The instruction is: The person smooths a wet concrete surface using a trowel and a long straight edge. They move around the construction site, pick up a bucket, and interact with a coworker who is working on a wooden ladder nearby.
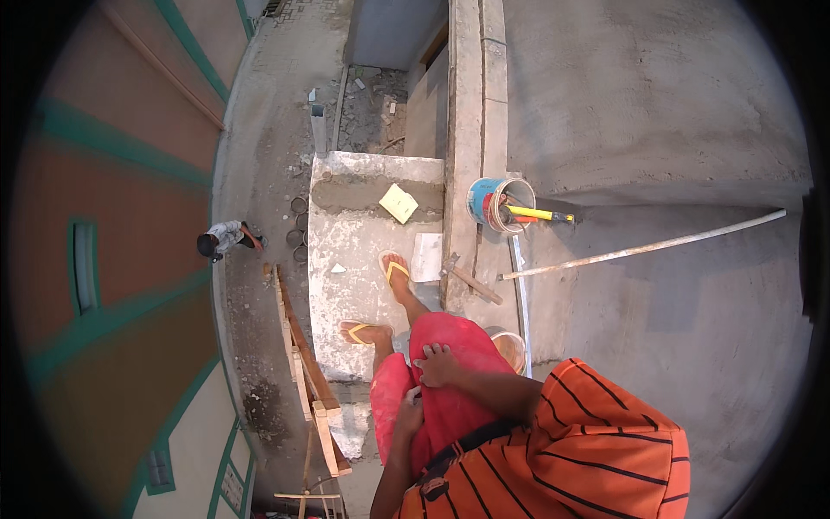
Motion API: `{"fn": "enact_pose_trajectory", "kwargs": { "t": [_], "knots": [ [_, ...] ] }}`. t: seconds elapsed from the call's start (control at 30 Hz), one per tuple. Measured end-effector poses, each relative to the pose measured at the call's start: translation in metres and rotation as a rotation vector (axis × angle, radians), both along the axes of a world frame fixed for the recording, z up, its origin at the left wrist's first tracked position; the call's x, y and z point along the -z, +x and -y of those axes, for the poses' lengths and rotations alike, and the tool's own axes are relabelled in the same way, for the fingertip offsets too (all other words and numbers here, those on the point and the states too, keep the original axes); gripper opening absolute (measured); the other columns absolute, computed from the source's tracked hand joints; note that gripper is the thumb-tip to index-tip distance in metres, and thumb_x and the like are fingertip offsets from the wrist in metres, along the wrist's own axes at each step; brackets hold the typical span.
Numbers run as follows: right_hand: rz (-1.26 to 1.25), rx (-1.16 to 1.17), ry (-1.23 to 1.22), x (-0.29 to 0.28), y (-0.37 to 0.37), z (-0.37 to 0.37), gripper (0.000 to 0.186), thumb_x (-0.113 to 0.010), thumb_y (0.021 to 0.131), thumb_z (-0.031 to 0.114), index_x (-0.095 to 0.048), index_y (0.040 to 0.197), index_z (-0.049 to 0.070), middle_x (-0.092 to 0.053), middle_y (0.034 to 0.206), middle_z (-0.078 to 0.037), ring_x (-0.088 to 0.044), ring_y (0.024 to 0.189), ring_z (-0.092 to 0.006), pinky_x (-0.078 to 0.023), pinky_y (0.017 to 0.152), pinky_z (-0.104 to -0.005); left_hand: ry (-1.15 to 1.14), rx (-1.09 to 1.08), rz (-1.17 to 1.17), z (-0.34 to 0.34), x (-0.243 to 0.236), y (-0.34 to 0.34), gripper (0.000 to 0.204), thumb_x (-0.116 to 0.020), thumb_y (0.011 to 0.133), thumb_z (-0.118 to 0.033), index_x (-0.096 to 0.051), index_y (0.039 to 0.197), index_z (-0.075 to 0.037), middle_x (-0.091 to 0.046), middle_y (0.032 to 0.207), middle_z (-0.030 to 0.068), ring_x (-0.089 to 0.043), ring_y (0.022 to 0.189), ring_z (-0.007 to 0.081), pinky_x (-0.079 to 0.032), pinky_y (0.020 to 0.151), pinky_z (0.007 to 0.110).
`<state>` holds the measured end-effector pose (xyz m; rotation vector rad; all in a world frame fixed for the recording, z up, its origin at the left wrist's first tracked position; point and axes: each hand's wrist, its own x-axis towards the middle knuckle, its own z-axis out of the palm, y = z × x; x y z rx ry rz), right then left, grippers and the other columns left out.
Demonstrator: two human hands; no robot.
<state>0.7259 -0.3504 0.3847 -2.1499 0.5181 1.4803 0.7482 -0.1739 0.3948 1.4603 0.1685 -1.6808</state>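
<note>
Above a concrete slab point(333, 303), the right hand point(438, 366) lies spread on the worn red shorts point(467, 342), seemingly empty; the left hand point(410, 410) touches them, hold unclear. A misstep could catch the hammer point(475, 284).

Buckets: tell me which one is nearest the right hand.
The partly hidden bucket beside the red shorts; the blue bucket holding a yellow tool stands farther from the right hand.
</note>
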Motion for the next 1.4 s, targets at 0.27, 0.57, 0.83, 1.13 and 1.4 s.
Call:
{"fn": "enact_pose_trajectory", "kwargs": {
  "t": [0.27,0.57,0.83,1.13,1.4],
  "knots": [
    [-0.042,-0.127,-0.016,0.004,0.012,0.000,0.057,-0.054,0.086,0.043,-0.048,0.137,0.020,-0.029,0.150,-0.021,-0.026,0.138,-0.0415,-0.023,0.111,-0.0550,0.046,0.012,0.055,-0.003,0.001,-0.001,0.050,-0.054,0.091,-0.020,-0.044,0.133,0.004,-0.067,0.100,0.0174,-0.065,0.082,0.0197,-0.051,0.071,0.031],
    [-0.060,-0.301,0.000,0.004,0.011,0.007,0.061,-0.056,0.085,0.046,-0.044,0.140,0.025,-0.026,0.151,-0.022,-0.025,0.138,-0.0428,-0.024,0.112,-0.0527,0.236,-0.663,-0.035,-0.016,0.029,0.013,0.052,-0.061,0.085,-0.019,-0.047,0.131,0.001,-0.062,0.107,0.0145,-0.059,0.093,0.0209,-0.049,0.081,0.033],
    [0.017,-0.425,-0.008,0.011,-0.027,0.033,0.061,-0.059,0.083,0.042,-0.046,0.139,0.023,-0.027,0.150,-0.023,-0.027,0.137,-0.0438,-0.024,0.112,-0.0523,0.801,-1.909,-0.279,-0.189,0.185,0.034,0.077,-0.071,0.081,-0.037,-0.035,0.141,-0.007,-0.046,0.131,0.0100,-0.050,0.104,0.0292,-0.044,0.082,0.042],
    [0.005,-0.465,-0.005,0.012,-0.024,0.042,0.058,-0.062,0.081,0.040,-0.050,0.135,0.024,-0.028,0.149,-0.023,-0.028,0.136,-0.0437,-0.028,0.110,-0.0524,0.855,-1.802,-0.120,-0.212,0.248,0.033,0.045,-0.067,0.080,-0.021,-0.056,0.121,-0.007,-0.055,0.117,0.0065,-0.051,0.100,0.0225,-0.044,0.077,0.037],
    [0.008,-0.454,0.004,0.012,-0.024,0.046,0.059,-0.061,0.081,0.040,-0.049,0.136,0.023,-0.028,0.149,-0.023,-0.027,0.137,-0.0436,-0.028,0.110,-0.0528,0.857,-1.902,0.122,-0.204,0.232,0.077,0.044,-0.060,0.084,-0.006,-0.053,0.126,-0.001,-0.055,0.123,0.0108,-0.056,0.107,0.0263,-0.043,0.093,0.034]
  ]
}}
